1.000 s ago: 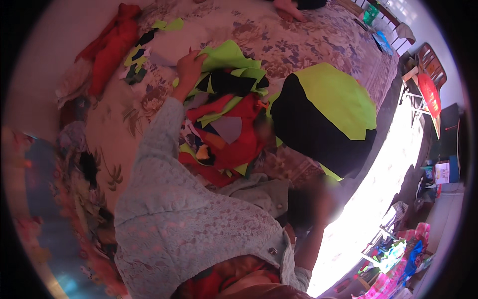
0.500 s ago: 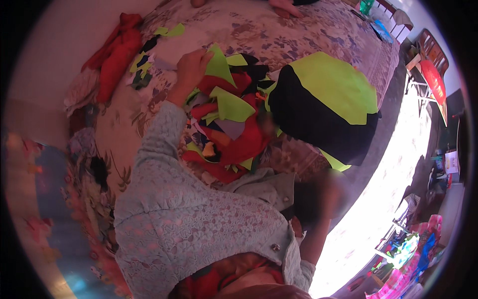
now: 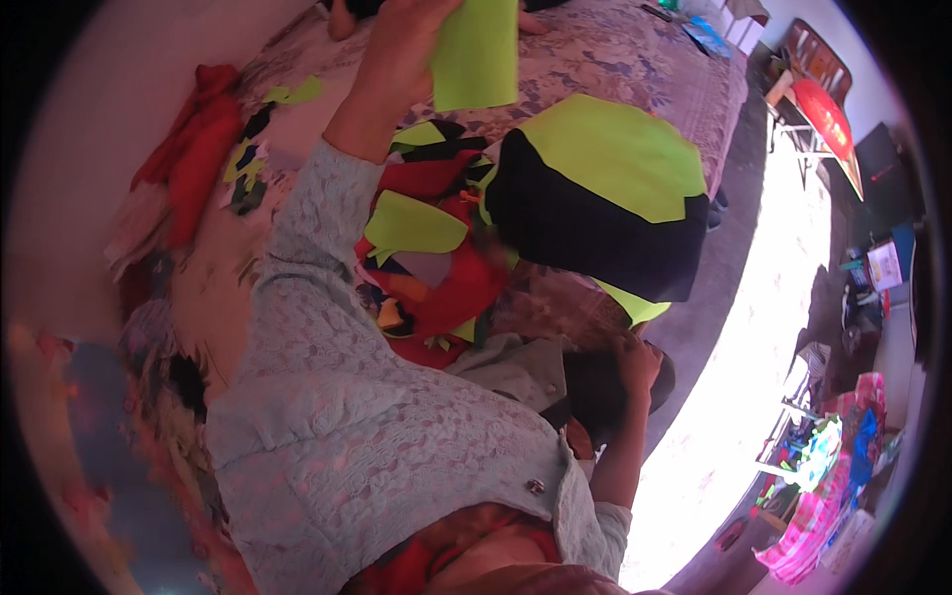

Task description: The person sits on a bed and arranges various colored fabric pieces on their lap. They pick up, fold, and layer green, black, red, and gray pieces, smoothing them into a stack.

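Note:
My left hand [image 3: 402, 50] is raised at the top of the view, closed on the edge of a lime-green cloth piece [image 3: 476, 61] that hangs down. Below it lies a heap of scraps: another lime-green piece [image 3: 415, 223], red cloth [image 3: 471, 296], and grey, orange and black bits. Right of the heap is a large stack of cloth, a lime-green sheet [image 3: 615, 159] partly over a black sheet [image 3: 595, 233]. My right hand [image 3: 637, 365] rests on my dark-clad knee, its fingers loosely spread, holding nothing visible.
All this lies on a flowered bedspread [image 3: 585, 55]. A red garment [image 3: 203, 149] and small scraps [image 3: 243, 164] are at the left. Along the right, a sunlit strip of floor [image 3: 734, 347] runs past a chair [image 3: 818, 55] and a pink checked cloth [image 3: 808, 540]. Another person's limbs show at the top edge.
My left hand has lifted the lime-green piece up and away from the heap, toward the top. My right hand, blurred before, now lies still on the knee. The view has shifted slightly.

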`<move>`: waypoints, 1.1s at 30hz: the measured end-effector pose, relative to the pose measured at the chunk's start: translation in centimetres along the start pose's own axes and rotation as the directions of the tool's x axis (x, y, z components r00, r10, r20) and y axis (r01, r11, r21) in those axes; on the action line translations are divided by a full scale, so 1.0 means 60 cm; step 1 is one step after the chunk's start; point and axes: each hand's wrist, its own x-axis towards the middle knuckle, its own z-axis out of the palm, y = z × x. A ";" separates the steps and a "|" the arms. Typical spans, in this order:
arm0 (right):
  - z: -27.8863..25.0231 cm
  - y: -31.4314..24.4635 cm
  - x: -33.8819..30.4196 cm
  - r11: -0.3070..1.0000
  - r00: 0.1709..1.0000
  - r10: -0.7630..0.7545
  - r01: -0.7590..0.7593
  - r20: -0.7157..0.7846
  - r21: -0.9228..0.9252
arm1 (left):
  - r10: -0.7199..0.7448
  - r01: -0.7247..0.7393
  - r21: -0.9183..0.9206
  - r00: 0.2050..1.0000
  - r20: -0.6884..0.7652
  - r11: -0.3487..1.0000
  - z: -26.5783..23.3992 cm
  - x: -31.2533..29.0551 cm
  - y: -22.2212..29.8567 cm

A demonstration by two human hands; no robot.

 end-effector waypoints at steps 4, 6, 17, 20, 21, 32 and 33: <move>0.003 -0.004 0.005 1.000 1.000 -0.015 0.015 -0.012 0.010 | -0.112 0.217 -0.359 0.950 0.291 0.908 0.112 -0.005 0.006; 0.027 0.015 0.009 1.000 0.999 -0.016 0.017 -0.051 0.019 | -0.094 0.224 -0.385 0.940 0.329 0.895 0.151 0.005 -0.029; 0.071 0.036 0.016 0.999 0.985 -0.032 0.035 -0.171 0.017 | -0.452 0.463 0.001 0.863 0.227 0.886 0.184 -0.098 -0.356; 0.087 0.051 0.017 0.998 0.976 -0.003 0.016 -0.218 0.058 | -0.567 0.575 -0.054 0.817 0.106 0.817 0.213 -0.106 -0.263; 0.088 0.050 0.020 0.997 0.972 0.009 0.011 -0.234 0.083 | -0.569 0.575 -0.017 0.813 0.121 0.818 0.210 -0.105 -0.260; 0.022 0.013 0.005 0.995 0.995 -0.020 0.030 -0.101 0.099 | -0.322 0.189 0.289 0.777 0.541 0.939 0.224 -0.048 -0.194; 0.016 0.009 0.003 0.996 0.996 -0.019 0.026 -0.084 0.091 | -0.292 0.121 0.337 0.800 0.523 0.934 0.225 -0.034 -0.183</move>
